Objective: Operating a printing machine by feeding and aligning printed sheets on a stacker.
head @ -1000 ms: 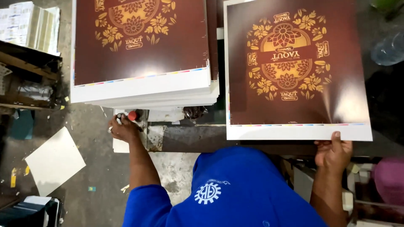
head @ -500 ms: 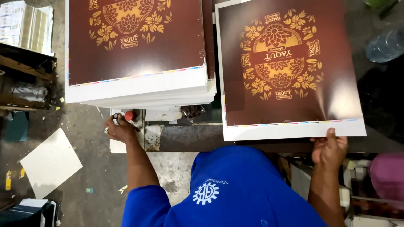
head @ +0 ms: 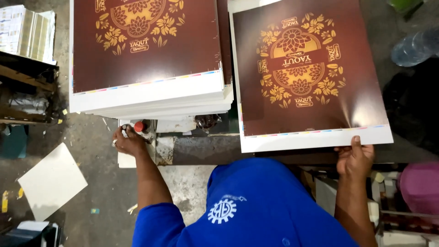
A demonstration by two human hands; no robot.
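Sheets of printed card are seen from above. A single sheet (head: 311, 73), dark brown with a gold floral emblem and a white lower margin edged by a thin colour strip, is held out flat at the right; its near edge is pinched by the right hand (head: 356, 158), thumb on top and fingers beneath. To the left, a thick stack of matching sheets (head: 146, 59) is piled on a surface, just beside the held sheet. Below the stack, the left hand (head: 129, 142) is rested, fingers curled, against a small control box with a red button (head: 139, 126). A blue shirt (head: 247, 206) fills the lower centre. A loose white sheet (head: 51, 180) is lying on the floor at the left.
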